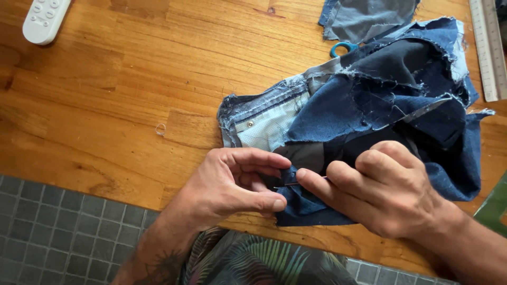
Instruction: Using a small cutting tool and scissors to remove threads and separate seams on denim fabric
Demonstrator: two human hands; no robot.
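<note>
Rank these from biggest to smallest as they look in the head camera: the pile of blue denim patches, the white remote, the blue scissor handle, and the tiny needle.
1. Pile of blue denim patches
2. White remote, though cut off by the picture's edge
3. Blue scissor handle, mostly hidden under cloth
4. Thin metal needle, between the fingertips

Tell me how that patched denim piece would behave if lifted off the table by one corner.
The denim piece would probably droop and unfold, since it lies in soft, crumpled folds. Its frayed edges may shed threads. It likely would not slide easily on the wooden table, being bunched under the left hand and right hand.
</note>
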